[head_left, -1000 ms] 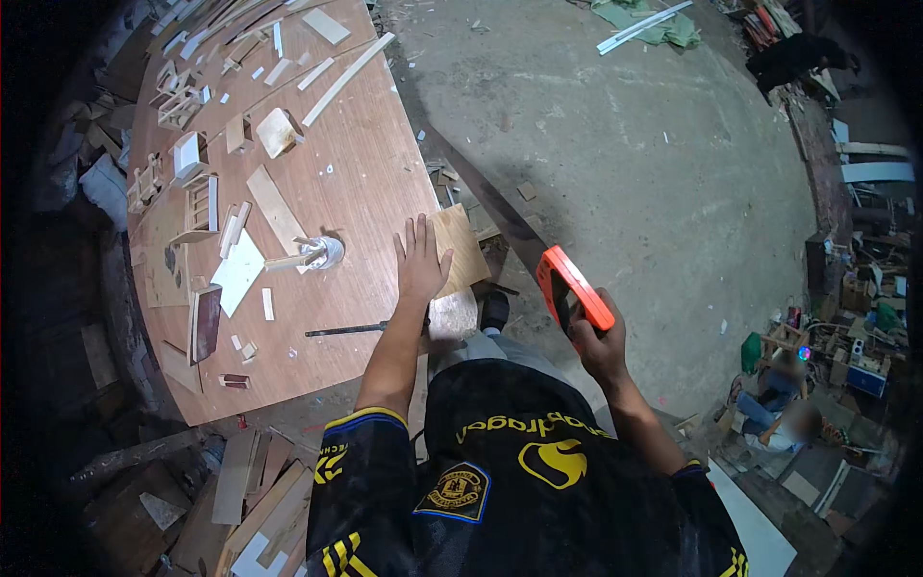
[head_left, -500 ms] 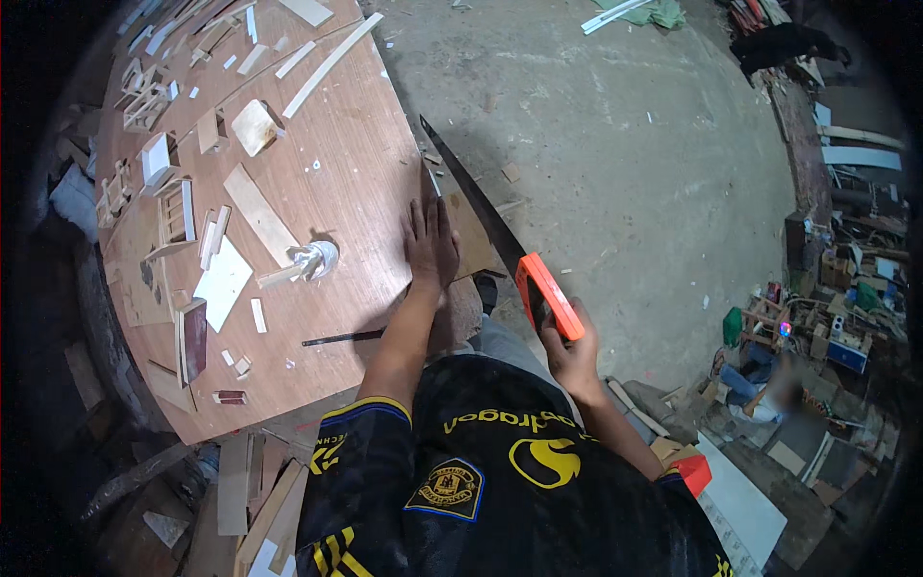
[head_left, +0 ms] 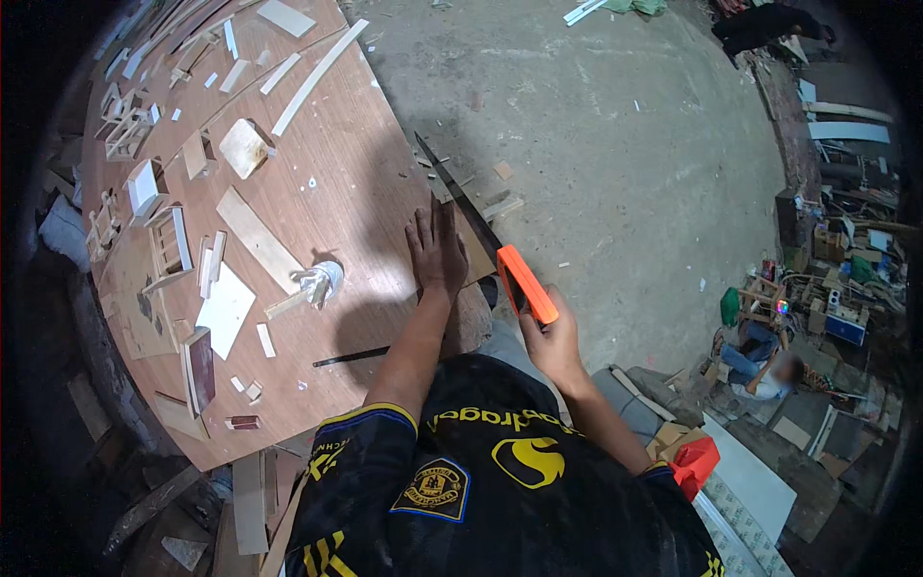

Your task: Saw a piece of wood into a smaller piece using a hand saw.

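Note:
A handsaw with an orange handle is in my right hand, whose fingers wrap round the grip. Its dark blade slants away to the upper left, alongside the table's right edge. My left hand lies flat near that edge with its fingers stretched forward, pressing on what seems to be a thin wooden piece, mostly hidden beneath the palm. A brown board corner shows between the left hand and the saw. Whether the teeth touch wood is too small to tell.
The wood-grain table carries a plastic-wrapped jar, a long plank, a white board, a dark thin blade and several small wooden models. Offcuts lie on the concrete floor. Another person sits far right.
The saw handle and my right hand have shifted slightly left and forward, and the blade shows narrower. My left hand stays pressed at the table edge. The whole view has shifted a little.

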{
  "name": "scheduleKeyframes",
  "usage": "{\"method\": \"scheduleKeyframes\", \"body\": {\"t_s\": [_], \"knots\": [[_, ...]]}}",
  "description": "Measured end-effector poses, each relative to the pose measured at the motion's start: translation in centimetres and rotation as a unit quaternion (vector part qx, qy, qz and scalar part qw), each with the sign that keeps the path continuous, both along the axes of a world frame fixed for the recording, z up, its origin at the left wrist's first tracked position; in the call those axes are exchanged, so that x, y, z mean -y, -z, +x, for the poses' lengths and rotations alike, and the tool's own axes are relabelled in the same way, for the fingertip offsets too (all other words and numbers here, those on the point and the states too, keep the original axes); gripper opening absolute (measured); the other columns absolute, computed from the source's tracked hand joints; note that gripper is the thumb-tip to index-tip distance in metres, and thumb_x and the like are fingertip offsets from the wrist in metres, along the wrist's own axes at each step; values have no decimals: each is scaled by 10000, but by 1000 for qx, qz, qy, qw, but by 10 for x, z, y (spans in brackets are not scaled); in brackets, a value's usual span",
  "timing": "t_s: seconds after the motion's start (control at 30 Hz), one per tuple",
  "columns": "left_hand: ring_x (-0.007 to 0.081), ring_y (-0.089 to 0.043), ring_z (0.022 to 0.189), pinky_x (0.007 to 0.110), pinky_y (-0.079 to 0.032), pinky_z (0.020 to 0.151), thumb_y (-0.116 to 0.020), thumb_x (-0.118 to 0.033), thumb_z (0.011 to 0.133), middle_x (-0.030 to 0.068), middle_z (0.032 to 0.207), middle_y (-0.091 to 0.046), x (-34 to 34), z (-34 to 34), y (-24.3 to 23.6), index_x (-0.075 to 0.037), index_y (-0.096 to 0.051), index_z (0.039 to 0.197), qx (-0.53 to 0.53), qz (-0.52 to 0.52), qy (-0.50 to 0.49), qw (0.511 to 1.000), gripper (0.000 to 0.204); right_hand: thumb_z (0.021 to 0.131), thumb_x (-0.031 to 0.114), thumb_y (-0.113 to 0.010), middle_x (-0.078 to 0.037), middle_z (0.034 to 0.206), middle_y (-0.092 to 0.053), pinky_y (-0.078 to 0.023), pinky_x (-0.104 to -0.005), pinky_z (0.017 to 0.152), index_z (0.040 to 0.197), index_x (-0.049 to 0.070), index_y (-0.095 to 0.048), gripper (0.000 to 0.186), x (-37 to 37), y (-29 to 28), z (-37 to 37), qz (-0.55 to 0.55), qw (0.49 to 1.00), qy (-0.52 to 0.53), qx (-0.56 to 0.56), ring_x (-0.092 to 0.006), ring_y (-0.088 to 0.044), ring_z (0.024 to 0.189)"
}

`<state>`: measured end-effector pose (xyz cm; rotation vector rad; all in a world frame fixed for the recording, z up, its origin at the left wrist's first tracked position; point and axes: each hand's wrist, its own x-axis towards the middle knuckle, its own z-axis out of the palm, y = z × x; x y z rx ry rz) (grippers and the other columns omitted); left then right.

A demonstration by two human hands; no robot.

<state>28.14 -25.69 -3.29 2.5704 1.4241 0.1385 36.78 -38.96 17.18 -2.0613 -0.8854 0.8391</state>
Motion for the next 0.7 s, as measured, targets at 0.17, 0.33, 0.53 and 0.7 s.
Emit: {"method": "scheduleKeyframes", "body": {"t_s": [0.17,0.33,0.53,0.7], "knots": [[376,-163,1438,550,-92,1155,-475,-295,920,102,1555,-230,-3,-1,-5,-49,-226,1499,-9,-16,0,1000,676,811,20,-582,-134,787,-585,-472,-339,670,952,7,-522,154,-6,2,-4,3,1000,11,-28,-257,-617,728],[379,-167,1438,557,-95,1153,-512,-325,908,107,1548,-237,-3,-1,-3,-48,-237,1495,-18,-14,1,1000,705,834,20,-563,-74,762,-556,-443,-291,625,930,17,-523,104,-9,1,-9,1,1000,6,-30,-154,-554,698],[367,-165,1443,547,-96,1155,-503,-311,915,109,1565,-204,-3,-2,3,-49,-240,1496,15,-22,-6,1000,689,836,27,-581,-107,777,-565,-457,-332,642,940,21,-500,132,-11,-2,-12,-16,999,-16,-24,-225,-573,726],[338,-205,1438,533,-114,1157,-514,-286,909,126,1550,-243,-3,-3,-2,-52,-269,1487,16,6,3,1000,670,812,37,-621,-201,813,-598,-482,-422,678,998,30,-447,254,-25,-15,-19,-51,996,-69,-24,-415,-614,800]]}}
